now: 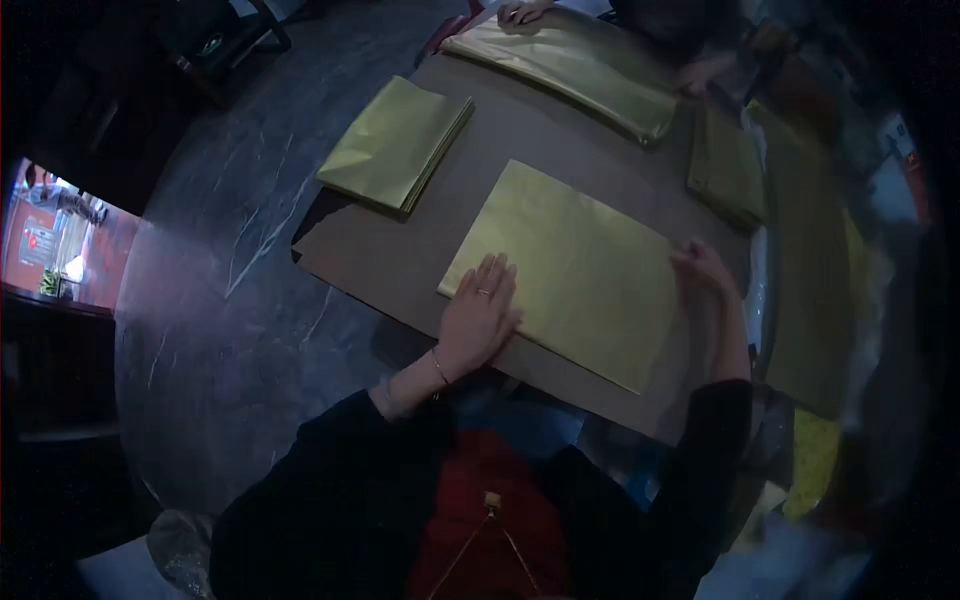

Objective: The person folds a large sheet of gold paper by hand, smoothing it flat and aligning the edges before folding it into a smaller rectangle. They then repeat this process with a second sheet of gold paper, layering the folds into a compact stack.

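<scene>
A large yellow paper sheet (570, 270), perhaps several layers thick, lies flat on the brown tabletop (390, 255) in front of me. My left hand (482, 312) rests on its near left edge with the fingers stretched out flat. At the sheet's right edge is my right hand (708, 268), its fingers bent and closed at the paper's border. The fingertips there are small and slightly blurred. Left of the sheet, toward the far side, a folded yellow stack (395, 143) shows several layers along its edge.
Across the table, another person's hand (524, 14) rests on a wide yellow stack (565, 65). A smaller yellow bundle (727, 165) sits at the right edge. Beyond the table's left side lies a grey floor (235, 210); a dark chair (225, 45) stands at upper left.
</scene>
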